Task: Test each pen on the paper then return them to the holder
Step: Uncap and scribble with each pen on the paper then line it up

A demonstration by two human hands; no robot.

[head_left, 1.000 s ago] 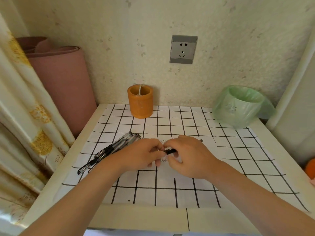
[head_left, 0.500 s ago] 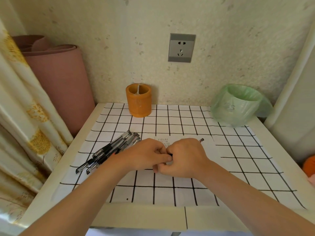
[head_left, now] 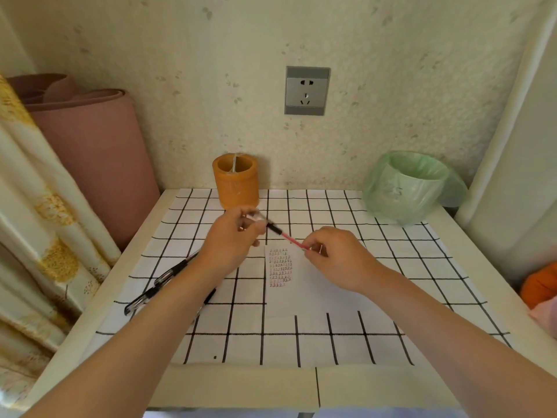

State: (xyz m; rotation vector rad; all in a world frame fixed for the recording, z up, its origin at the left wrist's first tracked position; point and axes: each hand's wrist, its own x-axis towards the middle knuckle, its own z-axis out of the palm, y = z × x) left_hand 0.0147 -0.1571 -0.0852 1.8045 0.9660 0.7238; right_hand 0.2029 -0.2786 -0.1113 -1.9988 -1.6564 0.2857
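Observation:
A pen (head_left: 281, 233) with a black section and a thin red shaft spans between my two hands above the checked cloth. My left hand (head_left: 232, 244) pinches its far end, just in front of the orange pen holder (head_left: 236, 182). My right hand (head_left: 337, 257) pinches its near, red end over the top of the white paper (head_left: 301, 297). The paper carries a block of small red and black scribbles (head_left: 280, 268). Several black pens (head_left: 161, 283) lie on the cloth at the left, partly hidden under my left forearm.
A small bin lined with a green bag (head_left: 413, 185) stands at the back right. A rolled pink mat (head_left: 90, 152) and a curtain (head_left: 33, 236) flank the table's left side. A wall socket (head_left: 306, 91) sits above the holder. An orange object (head_left: 539, 288) lies at the right edge.
My hands were pressed together low over the paper. They have drawn apart, the left one moving up toward the holder, and the pen's red shaft now shows between them.

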